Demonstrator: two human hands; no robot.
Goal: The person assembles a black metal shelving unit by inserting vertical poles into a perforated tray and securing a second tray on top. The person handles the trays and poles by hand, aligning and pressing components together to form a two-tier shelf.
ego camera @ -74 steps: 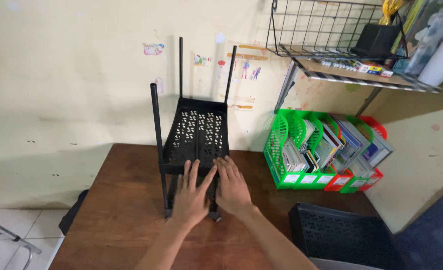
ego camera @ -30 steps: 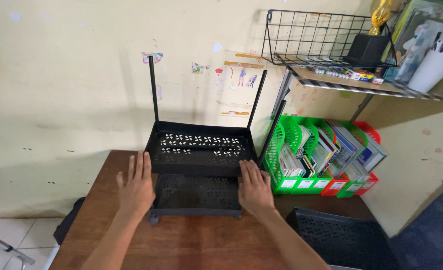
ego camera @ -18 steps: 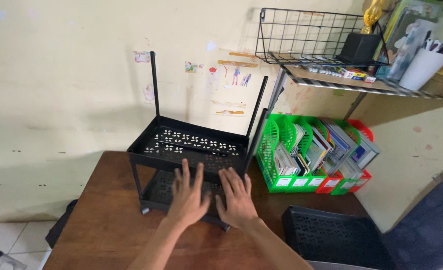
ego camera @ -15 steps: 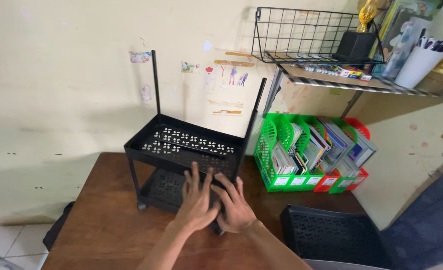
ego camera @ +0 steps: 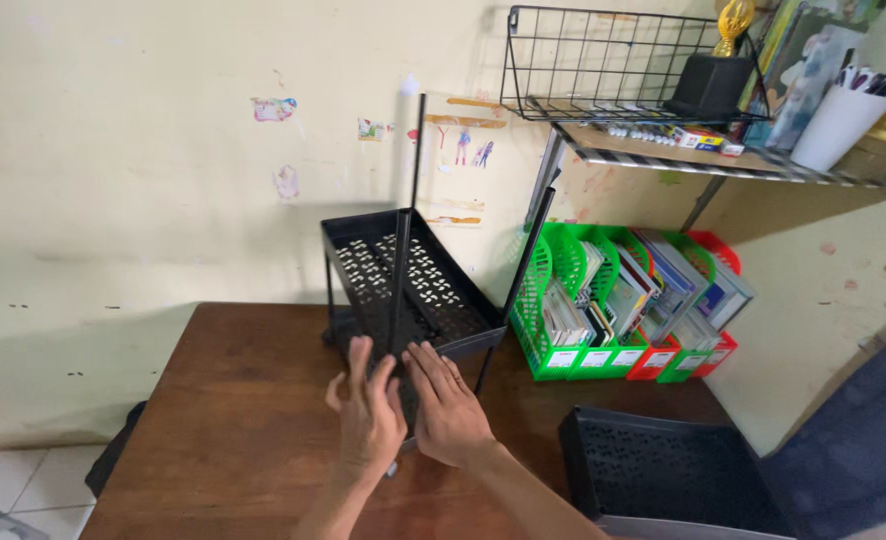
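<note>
Since half a second ago the black perforated rack (ego camera: 403, 285) has swung round on the wooden table (ego camera: 233, 420), so that its short end now faces the person where a long side faced them before; both hands have followed it to the near corner. Now the left hand (ego camera: 368, 415) lies with fingers spread and straight against the rack's near end, palm turned towards the frame; the right hand (ego camera: 450, 410) sits just beside it, fingers likewise flat and extended, pressing on the lower front edge; the two hands are close together, almost touching, and neither is curled round a bar. One upright pole (ego camera: 399, 280) rises right in front of the hands, and two more stand at the far and right corners; the rack stands near the middle of the table's far half, close to the yellow wall (ego camera: 143, 180). Green and red file holders (ego camera: 633, 305) full of papers stand to its right; a black tray (ego camera: 663, 470) lies at the near right; a wire shelf (ego camera: 603, 65) hangs above.
</note>
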